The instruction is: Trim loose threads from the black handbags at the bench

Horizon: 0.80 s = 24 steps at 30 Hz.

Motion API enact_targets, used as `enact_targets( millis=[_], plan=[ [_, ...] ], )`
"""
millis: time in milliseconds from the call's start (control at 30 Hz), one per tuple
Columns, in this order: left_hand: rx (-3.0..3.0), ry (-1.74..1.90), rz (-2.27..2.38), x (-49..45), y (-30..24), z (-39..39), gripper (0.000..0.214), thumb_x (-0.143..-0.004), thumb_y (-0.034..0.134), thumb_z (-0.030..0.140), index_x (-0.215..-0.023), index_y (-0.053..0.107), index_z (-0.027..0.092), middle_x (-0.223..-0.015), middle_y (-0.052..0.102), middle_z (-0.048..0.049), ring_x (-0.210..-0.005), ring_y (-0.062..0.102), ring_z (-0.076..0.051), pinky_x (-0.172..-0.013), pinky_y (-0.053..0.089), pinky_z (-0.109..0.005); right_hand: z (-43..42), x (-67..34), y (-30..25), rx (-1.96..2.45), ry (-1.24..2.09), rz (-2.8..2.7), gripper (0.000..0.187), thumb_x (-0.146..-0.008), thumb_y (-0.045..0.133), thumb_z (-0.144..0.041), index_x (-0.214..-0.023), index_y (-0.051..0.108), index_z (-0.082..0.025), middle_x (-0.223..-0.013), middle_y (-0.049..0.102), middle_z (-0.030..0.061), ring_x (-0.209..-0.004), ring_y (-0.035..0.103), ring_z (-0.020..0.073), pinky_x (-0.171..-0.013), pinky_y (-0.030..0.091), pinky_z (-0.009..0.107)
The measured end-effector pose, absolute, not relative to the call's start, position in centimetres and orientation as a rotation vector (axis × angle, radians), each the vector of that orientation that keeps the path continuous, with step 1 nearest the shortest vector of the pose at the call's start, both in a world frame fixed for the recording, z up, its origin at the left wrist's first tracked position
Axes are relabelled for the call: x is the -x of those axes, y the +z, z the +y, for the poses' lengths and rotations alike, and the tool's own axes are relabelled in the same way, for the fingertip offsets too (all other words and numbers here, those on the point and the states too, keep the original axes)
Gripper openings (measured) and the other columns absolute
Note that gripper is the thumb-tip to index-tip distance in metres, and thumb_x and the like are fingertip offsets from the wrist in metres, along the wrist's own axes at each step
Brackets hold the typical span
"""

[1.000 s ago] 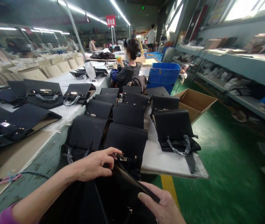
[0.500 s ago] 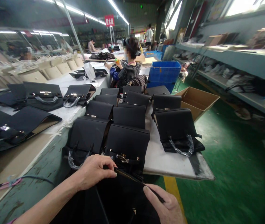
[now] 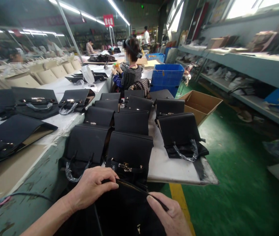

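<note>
A black handbag (image 3: 127,206) is held close in front of me, its upper edge running between my two hands. My left hand (image 3: 96,185) pinches that edge at the left, thumb toward me and fingers over the far side. At the right, my right hand (image 3: 170,211) grips the same edge with the thumb on the near face. A small gold metal fitting (image 3: 139,228) shows low on the bag. Just beyond it stands a black handbag with a gold clasp (image 3: 127,166), and to its left another with a plastic-wrapped handle (image 3: 73,172).
Several more black handbags (image 3: 131,123) stand in rows on the white table (image 3: 176,170). A cardboard box (image 3: 200,101) and a blue bin (image 3: 166,78) are beyond. A co-worker (image 3: 132,72) sits at the long bench (image 3: 63,137) on the left. Shelving (image 3: 247,62) lines the right wall.
The view has turned slightly right, so the surroundings sit further left. Both hands keep their hold on the bag's edge; little else differs.
</note>
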<state>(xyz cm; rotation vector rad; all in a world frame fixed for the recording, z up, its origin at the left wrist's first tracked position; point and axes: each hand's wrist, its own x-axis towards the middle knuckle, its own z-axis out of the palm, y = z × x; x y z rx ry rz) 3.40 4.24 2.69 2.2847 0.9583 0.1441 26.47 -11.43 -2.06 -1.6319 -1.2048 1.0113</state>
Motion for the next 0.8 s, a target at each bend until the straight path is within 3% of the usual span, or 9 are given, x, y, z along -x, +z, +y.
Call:
enact_targets(
  millis=[133, 233, 467, 667, 800],
  plan=[
    [-2.300, 0.097, 0.979, -3.9, 2.6, 4.2, 0.015, -0.088, 0.064, 0.036, -0.079, 0.070, 0.025, -0.099, 0.074, 0.0043, -0.091, 0.065, -0.017, -0.082, 0.043, -0.024, -11.1, -27.5, -2.1, 1.590, 1.164, -1.262, 0.025, -0.092, 0.058, -0.037, -0.108, 0.074, -0.025, -0.096, 0.076, -0.0002, -0.091, 0.070, 0.0192, -0.082, 0.054, 0.023],
    [-2.309, 0.083, 0.965, -4.2, 2.8, 4.3, 0.016, -0.088, 0.063, 0.037, -0.079, 0.070, 0.025, -0.100, 0.074, 0.0037, -0.093, 0.065, -0.018, -0.083, 0.044, -0.024, -10.9, -28.0, -2.5, 1.677, 1.030, -1.355, 0.028, -0.085, 0.068, -0.030, -0.112, 0.070, -0.025, -0.107, 0.074, 0.0009, -0.099, 0.068, 0.0214, -0.090, 0.053, 0.029],
    [-2.235, 0.001, 0.812, -3.5, 3.6, 4.9, 0.016, -0.085, 0.068, 0.037, -0.076, 0.072, 0.025, -0.124, 0.067, 0.0026, -0.110, 0.061, -0.020, -0.098, 0.040, -0.025, -10.9, -27.3, -2.0, 1.657, 0.607, -1.583, 0.015, -0.084, 0.063, -0.014, -0.095, 0.061, -0.024, -0.095, 0.065, 0.0008, -0.087, 0.065, 0.0185, -0.077, 0.052, 0.028],
    [-2.185, -0.013, 0.756, -2.8, 4.0, 5.0, 0.013, -0.084, 0.071, 0.033, -0.075, 0.072, 0.024, -0.131, 0.063, 0.0024, -0.116, 0.058, -0.020, -0.101, 0.039, -0.026, -10.5, -26.6, -1.6, 1.547, 0.527, -1.675, 0.017, -0.089, 0.055, -0.010, -0.098, 0.061, -0.023, -0.101, 0.062, 0.0032, -0.092, 0.062, 0.0183, -0.080, 0.051, 0.029],
    [-2.177, -0.001, 0.743, -2.7, 4.1, 4.9, 0.013, -0.084, 0.071, 0.034, -0.075, 0.071, 0.024, -0.130, 0.063, 0.0028, -0.116, 0.059, -0.019, -0.100, 0.039, -0.024, -10.1, -26.1, -1.1, 1.540, 0.541, -1.667, 0.011, -0.090, 0.056, -0.012, -0.088, 0.060, -0.022, -0.093, 0.062, 0.0017, -0.086, 0.061, 0.0172, -0.076, 0.049, 0.028]
  ],
)
